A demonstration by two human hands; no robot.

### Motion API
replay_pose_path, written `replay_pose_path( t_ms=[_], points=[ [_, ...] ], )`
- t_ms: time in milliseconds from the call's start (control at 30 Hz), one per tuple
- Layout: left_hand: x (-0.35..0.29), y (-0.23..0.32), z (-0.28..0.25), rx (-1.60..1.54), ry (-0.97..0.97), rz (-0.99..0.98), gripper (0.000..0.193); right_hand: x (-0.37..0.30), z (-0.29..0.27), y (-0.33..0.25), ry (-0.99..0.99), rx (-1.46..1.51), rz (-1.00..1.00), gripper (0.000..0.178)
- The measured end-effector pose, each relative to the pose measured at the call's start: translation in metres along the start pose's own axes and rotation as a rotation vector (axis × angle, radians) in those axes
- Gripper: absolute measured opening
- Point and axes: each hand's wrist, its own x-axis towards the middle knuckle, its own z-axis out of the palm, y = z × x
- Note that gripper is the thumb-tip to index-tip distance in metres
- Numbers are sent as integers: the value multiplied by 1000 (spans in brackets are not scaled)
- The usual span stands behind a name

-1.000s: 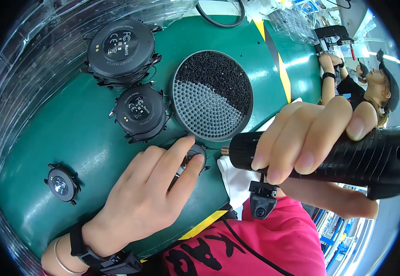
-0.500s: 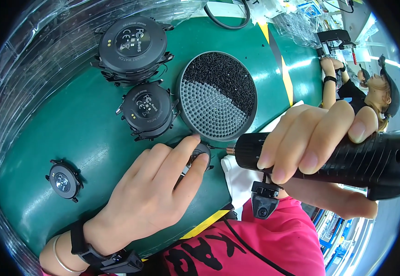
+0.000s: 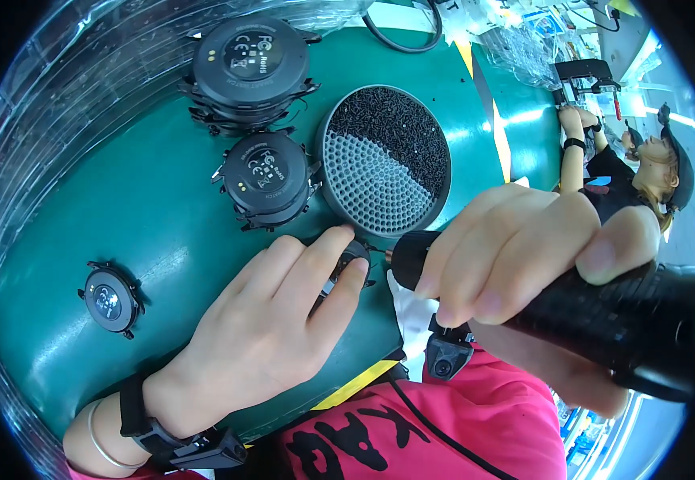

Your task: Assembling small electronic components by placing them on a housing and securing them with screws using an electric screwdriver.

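My left hand [image 3: 271, 308] pinches a small round watch case [image 3: 353, 254] against the green mat, and its fingers cover much of the case. In my right hand [image 3: 515, 256] is a black electric screwdriver [image 3: 603, 328], fingers wrapped round its barrel. The tool's thin bit points left and reaches the edge of the watch case; whether it sits on a screw I cannot tell. Just beyond lies a round grey screw tray [image 3: 375, 188], dimpled at the near left, with a heap of tiny black screws [image 3: 399, 128] over the far right part.
Two stacks of black watch cases, a taller stack [image 3: 251, 68] and a lower stack [image 3: 267, 176], stand left of the tray. A single watch case [image 3: 111, 300] lies at far left. Clear plastic sheeting [image 3: 123, 72] edges the mat. A co-worker [image 3: 643, 164] sits at right.
The screwdriver has come slightly left, its rear end dipping lower with my right hand. The view has shifted a little. My left hand keeps its pinch on the watch case.
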Motion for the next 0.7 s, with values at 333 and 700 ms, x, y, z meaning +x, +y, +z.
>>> replay_pose_path(
  t_ms=[333, 700],
  points=[
    [0, 1, -2, 50, -28, -5, 48, -10, -6, 12, 416, 155, -160, 76],
    [3, 2, -3, 78, -32, -27, 54, -16, -35, 20, 330, -23, -78, 84]
  ],
)
